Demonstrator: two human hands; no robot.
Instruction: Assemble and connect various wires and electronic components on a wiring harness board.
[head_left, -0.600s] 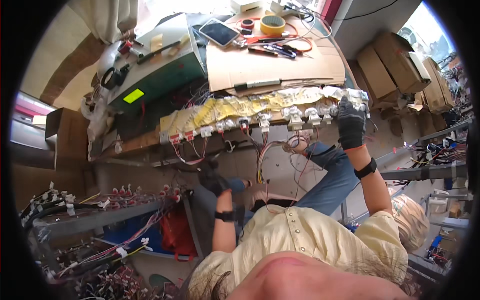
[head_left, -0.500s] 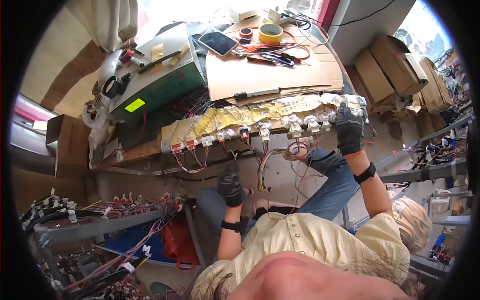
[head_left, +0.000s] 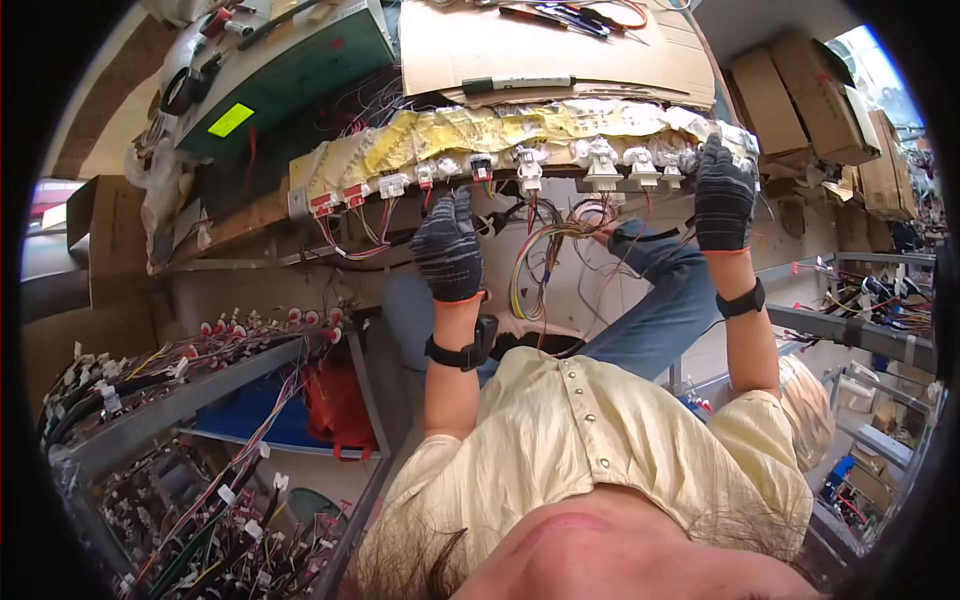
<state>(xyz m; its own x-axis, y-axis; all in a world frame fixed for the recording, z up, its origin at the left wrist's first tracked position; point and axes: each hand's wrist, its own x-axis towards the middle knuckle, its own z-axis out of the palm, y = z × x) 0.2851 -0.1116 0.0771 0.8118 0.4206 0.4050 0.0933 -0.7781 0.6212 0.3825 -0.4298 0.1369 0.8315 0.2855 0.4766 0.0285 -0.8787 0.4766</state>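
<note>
A long board wrapped in yellow and clear tape runs along the bench's front edge. White connectors and red connectors line its near side. Coloured wires hang from them in a looped bundle. My left hand, in a dark striped glove, is closed just below a small red connector; whatever its fingers hold is hidden. At the board's right end, my right hand, gloved alike, has its fingers bent together against the taped connectors. What lies under those fingertips cannot be made out.
Behind the board lie a cardboard sheet, a black marker and a green-fronted device with a lit display. Metal racks of wire harnesses stand at left and right. Cardboard boxes are stacked at the far right.
My left hand has risen from below the board to its connectors, and its fingers are now near the small red one. My right hand stays at the right end. The view has tilted down.
</note>
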